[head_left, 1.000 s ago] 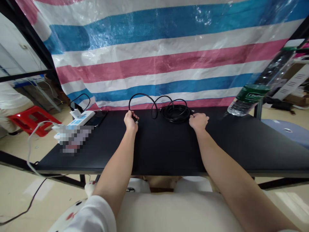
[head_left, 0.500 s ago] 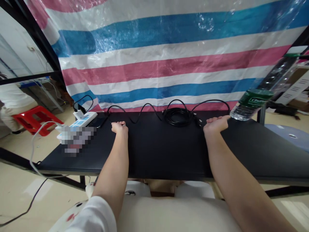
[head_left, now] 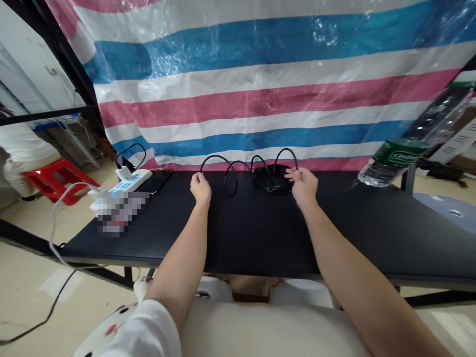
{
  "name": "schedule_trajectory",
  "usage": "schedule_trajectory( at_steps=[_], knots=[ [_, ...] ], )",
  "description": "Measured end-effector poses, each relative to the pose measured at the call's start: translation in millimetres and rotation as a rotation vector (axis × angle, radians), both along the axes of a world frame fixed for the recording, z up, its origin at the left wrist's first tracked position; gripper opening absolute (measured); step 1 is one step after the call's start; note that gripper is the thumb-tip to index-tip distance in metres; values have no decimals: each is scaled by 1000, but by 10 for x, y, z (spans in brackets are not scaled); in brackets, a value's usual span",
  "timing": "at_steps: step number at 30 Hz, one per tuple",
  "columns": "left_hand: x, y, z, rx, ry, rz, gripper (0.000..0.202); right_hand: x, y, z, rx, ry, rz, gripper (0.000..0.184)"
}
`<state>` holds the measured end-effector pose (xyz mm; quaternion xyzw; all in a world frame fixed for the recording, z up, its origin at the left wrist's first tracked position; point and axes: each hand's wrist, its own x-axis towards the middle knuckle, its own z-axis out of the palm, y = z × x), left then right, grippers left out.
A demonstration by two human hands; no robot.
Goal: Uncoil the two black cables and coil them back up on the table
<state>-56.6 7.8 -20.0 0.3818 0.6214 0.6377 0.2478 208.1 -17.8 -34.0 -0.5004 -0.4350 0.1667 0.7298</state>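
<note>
A black cable (head_left: 270, 187) lies in a round coil near the back of the black table. Loose loops of it rise to the left of the coil. My left hand (head_left: 201, 188) is closed around the leftmost stretch of the cable, clear of the coil. At the coil's right edge my right hand (head_left: 305, 186) pinches another part of the cable, which arches up from the coil into its fingers. The fingertips of the left hand are partly hidden, and so is the cable's end.
At the table's left stand a white power strip (head_left: 132, 182) with plugs and a dark phone (head_left: 154, 183). A water bottle (head_left: 399, 153) leans at the right. Behind hangs a striped plastic sheet (head_left: 260, 109). A person sits on a red stool (head_left: 63, 181) at far left.
Both hands have moved inward, the right one leftward to the coil and the left one slightly right. The cable's loose stretches have drawn together into tighter, higher loops.
</note>
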Motion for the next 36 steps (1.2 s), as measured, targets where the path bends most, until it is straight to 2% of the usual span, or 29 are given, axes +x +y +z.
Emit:
schedule_trajectory(
  at_steps=[4, 8, 9, 12, 18, 23, 25, 28, 30, 32, 34, 36],
  knots=[
    [13, -34, -7, -101, 108, -20, 17, -106, -22, -65, -103, -128, 77, 30],
    [52, -16, -21, -91, 107, -95, 19, -231, -65, -63, -196, -216, 117, 41],
    [60, -8, -28, -81, 96, -110, 19, -260, -73, -54, -220, -262, 134, 41],
    [74, -2, -42, -63, 72, -130, 19, -309, -86, -20, -218, -359, 150, 24],
    [93, -60, -30, -11, 38, -150, 25, -264, -108, -20, -133, -121, 14, 38],
    [172, -74, -20, 84, -114, -233, 33, -349, -159, -44, -166, -371, -120, 45],
    [193, -74, -7, 95, -173, -243, 35, -394, -168, -26, -184, -428, -149, 40],
    [194, -77, 19, 81, -247, -230, 38, -377, -156, 22, -164, -352, -254, 36],
    [186, -86, 35, 58, -263, -226, 42, -306, -128, 48, -130, -233, -352, 37],
    [184, -101, 47, 35, -232, -221, 44, -221, -84, 56, -104, -84, -394, 40],
    [194, -125, 54, 11, -167, -215, 45, -163, -40, 45, -98, 64, -333, 45],
    [217, -154, 54, -21, -83, -219, 45, -156, -11, 28, -101, 159, -206, 51]
  ],
)
